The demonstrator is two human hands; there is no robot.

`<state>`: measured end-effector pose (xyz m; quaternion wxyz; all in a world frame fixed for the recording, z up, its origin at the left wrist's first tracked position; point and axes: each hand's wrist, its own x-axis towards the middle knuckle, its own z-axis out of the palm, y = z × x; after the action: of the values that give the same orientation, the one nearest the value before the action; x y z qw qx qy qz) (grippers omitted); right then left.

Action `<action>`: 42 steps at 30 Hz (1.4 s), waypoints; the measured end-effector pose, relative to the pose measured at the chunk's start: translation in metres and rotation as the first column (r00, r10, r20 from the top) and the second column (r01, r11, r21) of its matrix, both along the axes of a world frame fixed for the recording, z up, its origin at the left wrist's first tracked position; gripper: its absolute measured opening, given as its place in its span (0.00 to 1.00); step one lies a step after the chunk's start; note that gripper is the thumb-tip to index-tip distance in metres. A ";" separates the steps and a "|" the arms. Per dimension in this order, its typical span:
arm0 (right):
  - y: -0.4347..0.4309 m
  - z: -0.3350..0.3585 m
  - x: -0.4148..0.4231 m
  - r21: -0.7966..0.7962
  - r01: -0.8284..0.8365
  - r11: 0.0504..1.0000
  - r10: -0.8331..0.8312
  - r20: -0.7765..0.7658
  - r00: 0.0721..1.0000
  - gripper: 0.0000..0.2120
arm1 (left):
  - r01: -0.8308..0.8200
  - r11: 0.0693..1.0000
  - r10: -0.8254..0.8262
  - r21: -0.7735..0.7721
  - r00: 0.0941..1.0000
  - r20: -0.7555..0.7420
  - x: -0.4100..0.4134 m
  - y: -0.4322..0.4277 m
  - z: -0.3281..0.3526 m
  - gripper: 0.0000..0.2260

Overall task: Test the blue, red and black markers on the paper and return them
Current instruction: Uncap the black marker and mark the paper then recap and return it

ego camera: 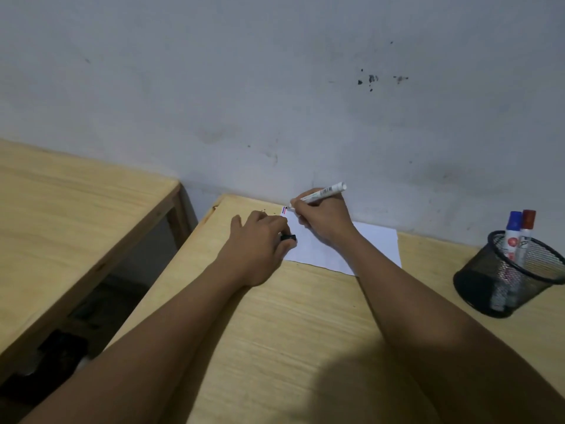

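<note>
The black marker [321, 193] is gripped in the closed fingers of the right hand [324, 218], its tip set on the far left corner of the paper [376, 246], where short blue and red strokes [284, 210] are already seen. Its black cap [289, 238] is pinched in the left hand [260, 243], which is curled shut around it and rests at the sheet's left edge. The sheet is laid on the wooden table [290, 325], against the wall. The blue marker [513, 231] and the red marker [526, 231] are stood, capped, in the mesh holder [489, 289] well off to the right, so the last of the three tests is judged to be under way.

Several slips are possible from here. Because the mark is made so near the corner, the tip could be run off the paper and the table stained. If the left hand's weight is lifted, the sheet may be dragged along by the stroke. Should the cap be pressed on loosely, it could come off inside the holder.
</note>
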<state>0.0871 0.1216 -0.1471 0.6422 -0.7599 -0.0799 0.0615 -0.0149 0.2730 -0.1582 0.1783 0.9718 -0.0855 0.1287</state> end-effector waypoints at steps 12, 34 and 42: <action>0.001 -0.012 0.009 -0.013 0.040 0.999 -0.039 0.069 0.997 0.12 | -0.009 1.000 0.009 -0.017 1.000 -0.030 0.002 0.000 0.000 0.10; -0.003 -0.009 0.007 0.028 -0.046 0.999 0.046 0.002 0.999 0.12 | -0.019 1.000 0.018 -0.012 1.000 -0.023 0.004 0.001 -0.003 0.11; -0.004 -0.006 0.004 0.056 -0.011 0.998 0.012 -0.020 1.000 0.11 | -0.023 1.000 0.024 0.010 0.999 -0.034 0.007 0.001 -0.005 0.12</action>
<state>0.0913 0.1174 -0.1532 0.6636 -0.7406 -0.0792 0.0707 -0.0080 0.2744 -0.1633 0.1735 0.9756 -0.0717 0.1137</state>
